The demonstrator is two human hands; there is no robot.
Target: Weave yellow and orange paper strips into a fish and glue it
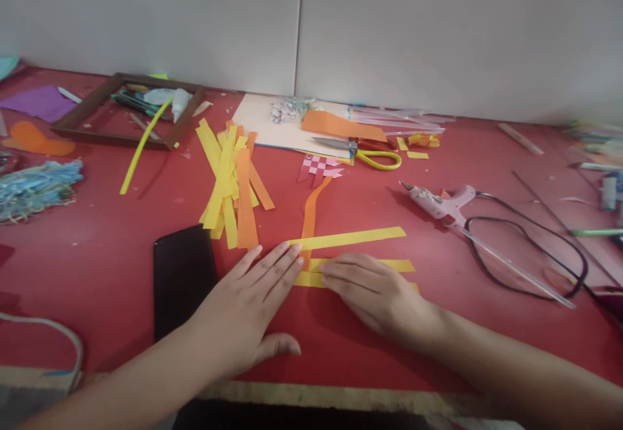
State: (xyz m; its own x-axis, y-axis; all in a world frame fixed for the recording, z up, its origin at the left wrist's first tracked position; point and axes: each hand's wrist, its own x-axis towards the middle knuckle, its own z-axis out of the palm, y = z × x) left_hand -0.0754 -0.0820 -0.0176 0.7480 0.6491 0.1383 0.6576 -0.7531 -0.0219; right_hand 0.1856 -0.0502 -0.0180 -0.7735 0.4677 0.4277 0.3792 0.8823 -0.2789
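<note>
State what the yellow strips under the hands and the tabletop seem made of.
The yellow strips look like matte coloured paper: thin, flat, cleanly cut. The tabletop is likely wood under smooth red paint or covering: a bare pale edge shows in front.

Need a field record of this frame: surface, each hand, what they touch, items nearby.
surface: red table
left hand: flat, fingers spread, fingertips at the left ends of the yellow strips
right hand: flat, pressing the lower yellow strips
orange strip: crosses the yellow strips, runs back toward the pink woven piece
left of hands: black phone
behind: strip pile, yellow and orange
right: glue gun; scissors
</note>
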